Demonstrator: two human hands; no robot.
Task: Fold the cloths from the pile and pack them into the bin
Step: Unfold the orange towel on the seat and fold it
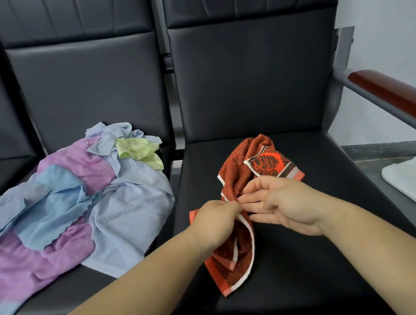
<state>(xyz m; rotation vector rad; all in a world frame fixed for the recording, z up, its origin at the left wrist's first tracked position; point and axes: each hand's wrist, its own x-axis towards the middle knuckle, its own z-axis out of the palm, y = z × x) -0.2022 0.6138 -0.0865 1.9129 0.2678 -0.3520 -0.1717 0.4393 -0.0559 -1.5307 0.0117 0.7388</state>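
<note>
- The red patterned cloth (241, 165) lies crumpled on the right-hand black seat (304, 260), partly lifted between the two hands, with one end trailing towards the person.
- It looks light, soft and limp like thin towelling. It will probably sag and twist unless it is held at two points.
- The white-piped hem is the clearest place to grip, and working along it to a corner should open the cloth flat.
- The left hand (215, 220) is curled and pinches the hem at the bunched middle.
- The right hand (284, 205) has loosely spread, nearly straight fingers, with the tips at the same hem. No firm pinch shows.
- The pile (84, 200) of blue, purple and green cloths sits unfolded on the neighbouring seat.
- A white flat object (410, 180) shows at the right edge. I cannot tell whether it is the bin.
</note>
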